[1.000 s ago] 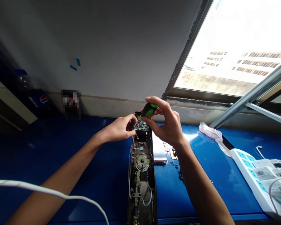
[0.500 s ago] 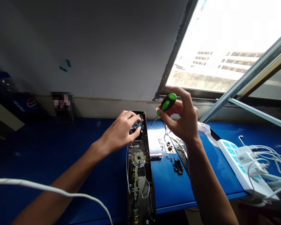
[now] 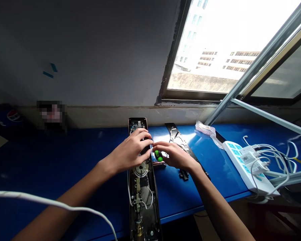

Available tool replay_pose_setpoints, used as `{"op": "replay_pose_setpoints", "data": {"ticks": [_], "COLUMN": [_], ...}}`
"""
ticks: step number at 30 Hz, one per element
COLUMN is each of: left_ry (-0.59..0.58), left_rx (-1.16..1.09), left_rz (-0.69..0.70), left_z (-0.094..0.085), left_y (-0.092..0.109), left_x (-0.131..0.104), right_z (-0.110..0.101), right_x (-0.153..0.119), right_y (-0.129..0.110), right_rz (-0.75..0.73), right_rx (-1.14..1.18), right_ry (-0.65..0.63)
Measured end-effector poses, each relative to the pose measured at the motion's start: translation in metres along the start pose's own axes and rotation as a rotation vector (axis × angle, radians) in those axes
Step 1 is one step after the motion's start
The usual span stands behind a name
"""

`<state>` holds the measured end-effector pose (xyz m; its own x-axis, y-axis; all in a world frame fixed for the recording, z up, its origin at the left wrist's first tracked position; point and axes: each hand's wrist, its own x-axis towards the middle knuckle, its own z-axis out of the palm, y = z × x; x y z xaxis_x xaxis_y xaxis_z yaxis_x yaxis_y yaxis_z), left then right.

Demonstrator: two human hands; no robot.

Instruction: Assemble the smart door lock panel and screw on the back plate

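A long black electronic lock housing (image 3: 152,201), its inside exposed, lies lengthwise in front of me with a round metal part (image 3: 141,170) and thin white wires in it. My left hand (image 3: 130,149) is over its upper half, thumb and fingers drawn together at the right rim around something small I cannot make out. There the fingertips of my right hand (image 3: 177,155) meet them. A green and black screwdriver (image 3: 158,156) is tucked in my right hand, handle end toward me; its shaft is hidden. Beyond my left hand, a circuit board (image 3: 134,125) shows at the housing's far end.
On the blue table (image 3: 190,197), right of the housing, lie a long black plate (image 3: 199,162), a black bracket (image 3: 184,175) and a dark reddish cylinder (image 3: 160,164). Farther right are a plastic bag (image 3: 205,129) and a white power strip (image 3: 240,164). A white cable (image 3: 52,203) crosses at left.
My right hand has come down and left from above the table, and the screwdriver has turned in it. My left hand's fingertips have shifted off the circuit board area to the housing's right rim. The view has shifted right.
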<state>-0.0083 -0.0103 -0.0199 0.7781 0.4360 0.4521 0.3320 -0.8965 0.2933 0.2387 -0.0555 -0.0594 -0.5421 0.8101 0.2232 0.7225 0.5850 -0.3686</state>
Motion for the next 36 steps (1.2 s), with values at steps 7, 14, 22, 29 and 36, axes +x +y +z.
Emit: {"op": "replay_pose_setpoints", "data": {"ticks": [7,14,22,29,36], "left_ry": [-0.016,-0.032,-0.043,0.035,0.332], "left_rx": [-0.017,-0.031,-0.065,-0.061,-0.030], "left_rz": [0.022,0.010,0.003,-0.151,-0.469], "left_z": [0.004,0.003,0.000,-0.025,-0.021], "left_y": [-0.002,-0.006,-0.006,-0.017,-0.035], "left_x": [0.000,0.000,0.001,-0.002,-0.024], "right_z": [0.008,-0.007,-0.013,-0.023,-0.030], "right_x": [-0.010,-0.007,-0.004,0.019,0.052], "right_y": [0.010,0.002,0.005,0.000,-0.018], "right_rz": [0.037,-0.022,-0.017,0.084,0.039], "right_rx": [0.099,0.230,0.240,0.143,0.114], "right_ry": [-0.131,-0.162,-0.104,0.239,0.344]}}
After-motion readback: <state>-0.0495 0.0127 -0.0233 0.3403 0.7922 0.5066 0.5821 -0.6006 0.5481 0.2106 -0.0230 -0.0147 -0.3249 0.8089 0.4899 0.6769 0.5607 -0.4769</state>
